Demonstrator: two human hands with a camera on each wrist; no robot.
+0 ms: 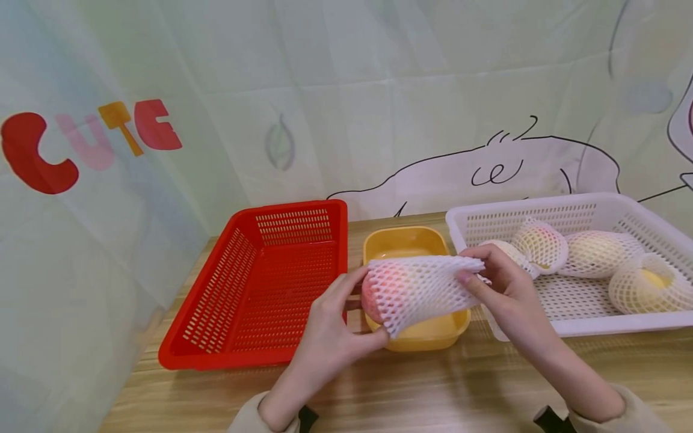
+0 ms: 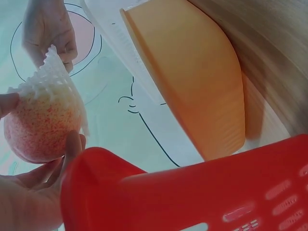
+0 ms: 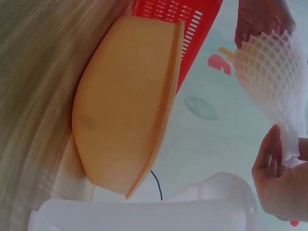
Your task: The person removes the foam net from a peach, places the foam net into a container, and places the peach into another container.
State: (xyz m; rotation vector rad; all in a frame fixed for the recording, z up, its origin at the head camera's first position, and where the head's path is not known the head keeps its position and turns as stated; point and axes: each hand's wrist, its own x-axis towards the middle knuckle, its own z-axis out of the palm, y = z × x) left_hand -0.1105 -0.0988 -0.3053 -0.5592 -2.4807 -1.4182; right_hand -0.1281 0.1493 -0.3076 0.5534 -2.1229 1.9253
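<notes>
A speckled pink and yellow peach [image 1: 371,299] pokes out of the left end of a white foam net sleeve [image 1: 428,288], which covers the rest of it. My left hand [image 1: 331,329] grips the peach end, thumb below and fingers on the far side. At the other end, my right hand [image 1: 505,287] pinches the gathered tail of the net between thumb and fingers. The left wrist view shows the peach's bare lower part [image 2: 43,132] between the left fingers. Both hands hold it above a yellow basin [image 1: 428,344].
On the left stands a red slotted basket [image 1: 203,362]. A white basket [image 1: 612,325] on the right contains several fruits in foam nets [image 1: 595,254]. All stand on a wood-grain table [image 1: 400,391], against a printed cloth backdrop [image 1: 346,114].
</notes>
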